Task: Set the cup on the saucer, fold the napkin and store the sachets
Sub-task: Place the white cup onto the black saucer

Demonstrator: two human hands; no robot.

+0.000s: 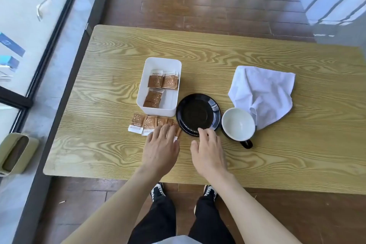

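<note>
A black saucer (198,114) lies on the wooden table with nothing on it. Right of it stands the cup (238,124), white inside, black outside, handle toward me. A crumpled white napkin (261,93) lies behind the cup. Several brown sachets (143,124) lie loose in a row in front of a white box (145,77) that holds more sachets (158,82). My left hand (161,147) rests flat, fingers spread, on the right end of the loose row. My right hand (208,151) has its fingertips at the saucer's near rim, holding nothing.
The table (297,154) ends close in front of my legs and shoes. A glass wall with a dark frame runs along the left. A green bin (15,153) stands on the floor at the table's left corner.
</note>
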